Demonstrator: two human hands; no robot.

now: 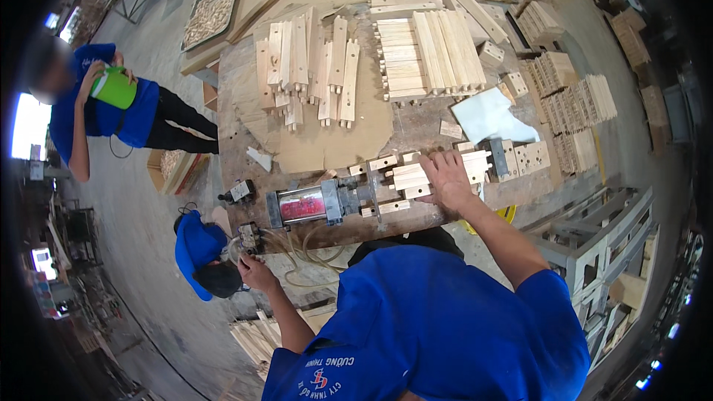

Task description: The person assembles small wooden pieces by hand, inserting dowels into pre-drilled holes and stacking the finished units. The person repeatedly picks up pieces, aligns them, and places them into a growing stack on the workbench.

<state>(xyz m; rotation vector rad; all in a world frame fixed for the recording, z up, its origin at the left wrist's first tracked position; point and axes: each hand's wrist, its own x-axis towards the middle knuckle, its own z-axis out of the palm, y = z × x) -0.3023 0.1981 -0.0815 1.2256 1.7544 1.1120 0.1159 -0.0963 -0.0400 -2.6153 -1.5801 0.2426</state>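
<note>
My right hand (448,178) lies on top of a set of short pale wooden pieces (408,176), its fingers spread over them. The pieces sit in a clamp jig fed by a pneumatic cylinder with a red label (304,204) on the worn workbench (245,104). My left hand (257,272) is low at the bench's near left corner, just below a small valve box (249,236) with pale hoses (297,252). Its fingers are curled, and what they hold is unclear.
Stacks of tenoned wooden slats (308,59) and flat boards (427,52) cover the far half of the bench, with a white sheet (490,115) to the right. A blue cap (197,249) hangs at the left corner. A person in blue (111,115) stands left with a green jug (115,87).
</note>
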